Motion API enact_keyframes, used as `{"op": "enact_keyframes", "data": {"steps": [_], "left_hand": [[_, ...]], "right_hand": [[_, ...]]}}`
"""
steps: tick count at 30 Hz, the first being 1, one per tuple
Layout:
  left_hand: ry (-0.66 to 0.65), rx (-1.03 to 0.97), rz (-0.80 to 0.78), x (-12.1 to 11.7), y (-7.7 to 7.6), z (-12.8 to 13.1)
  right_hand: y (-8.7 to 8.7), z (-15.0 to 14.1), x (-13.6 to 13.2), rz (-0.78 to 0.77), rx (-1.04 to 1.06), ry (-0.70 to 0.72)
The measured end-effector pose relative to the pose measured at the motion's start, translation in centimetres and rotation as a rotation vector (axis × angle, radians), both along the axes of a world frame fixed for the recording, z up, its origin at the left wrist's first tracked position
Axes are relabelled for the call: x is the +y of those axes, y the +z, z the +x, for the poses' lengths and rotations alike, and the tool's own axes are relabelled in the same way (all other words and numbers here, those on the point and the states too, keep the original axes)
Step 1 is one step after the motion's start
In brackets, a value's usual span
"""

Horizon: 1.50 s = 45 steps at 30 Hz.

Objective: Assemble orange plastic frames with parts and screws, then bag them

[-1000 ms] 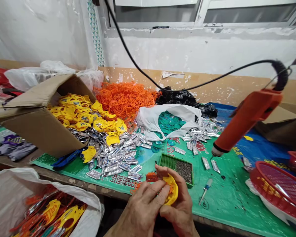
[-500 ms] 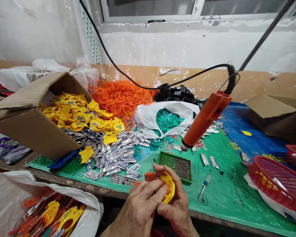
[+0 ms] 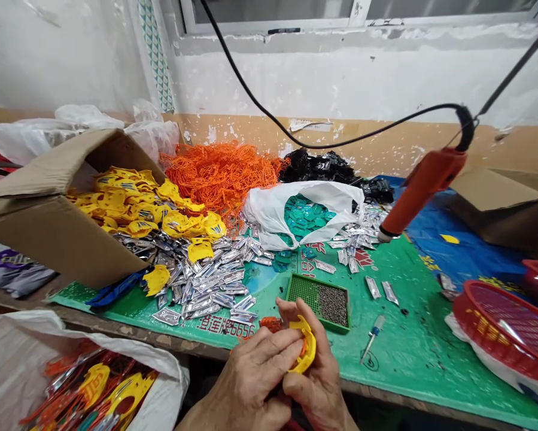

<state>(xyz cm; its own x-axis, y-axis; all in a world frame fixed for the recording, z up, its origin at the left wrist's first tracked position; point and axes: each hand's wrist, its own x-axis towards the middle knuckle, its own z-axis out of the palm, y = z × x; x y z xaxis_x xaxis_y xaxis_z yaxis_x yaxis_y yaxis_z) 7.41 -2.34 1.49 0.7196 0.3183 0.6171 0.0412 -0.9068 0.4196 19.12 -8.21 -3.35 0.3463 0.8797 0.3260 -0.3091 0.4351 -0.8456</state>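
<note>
Covering most of the desk (image 3: pixel 129 331): a green printed mat (image 3: pixel 412 353). Lying on its side at the back left corner of the desk: a cardboard box (image 3: pixel 57 239), spilling yellow plastic pieces (image 3: pixel 125 200) toward the middle. Heaping along the back edge: a tangle of orange plastic frames (image 3: pixel 219 176), black plastic pieces (image 3: pixel 318 167) and a white plastic bag (image 3: pixel 269 209) holding teal discs (image 3: pixel 307 216). Spreading in front of them: silver foil packets (image 3: pixel 201 281). Sitting near the right edge: a red plastic basket (image 3: pixel 504 326). Hanging above the mat on a black cord: an orange handheld electric tool (image 3: pixel 423 191), its tip just over the packets. Slumping below the front left edge: a white sack (image 3: pixel 21 353) filled with yellow and orange pieces.

Sitting near the front edge: a green tray (image 3: pixel 318 305) of tiny dark parts, with a small screwdriver (image 3: pixel 371 338) lying to its right. Working at the front edge, just below the tray: the left hand (image 3: pixel 255 377) and the right hand (image 3: pixel 318 389), both closed and gripping a curved yellow plastic piece (image 3: pixel 305 353) between them. Pressing across its hollow: the left fingers (image 3: pixel 269 353). Sitting inside that hollow: an orange plastic piece (image 3: pixel 303 347). Lying just beyond the left fingers: a scrap of orange plastic (image 3: pixel 271 324).
</note>
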Motion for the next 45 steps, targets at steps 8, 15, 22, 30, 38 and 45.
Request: {"op": "enact_keyframes", "data": {"steps": [8,15,22,30,38,45], "left_hand": [[-0.001,0.015,0.090,0.7,-0.1,-0.6],[-0.124,-0.126,-0.273,0.9,0.7,-0.4],[-0.038,-0.020,-1.330,0.9,0.6,-1.0],[-0.046,-0.298,-1.989,1.4,-1.9,-0.3],[-0.089,-0.310,-2.087,1.7,-2.7,-0.1],[-0.034,-0.317,-2.092,1.7,-3.9,-0.2]], "right_hand": [[0.0,0.0,-0.5,-0.033,-0.154,-0.010],[1.4,3.0,-0.9,-0.204,-0.422,0.248],[1.9,2.6,0.8,-0.311,-0.177,0.098],[2.9,2.5,1.9,-0.584,0.008,0.139],[2.3,2.0,1.7,-0.611,-0.127,0.067],[1.2,1.5,1.5,-0.594,-0.212,0.036]]}}
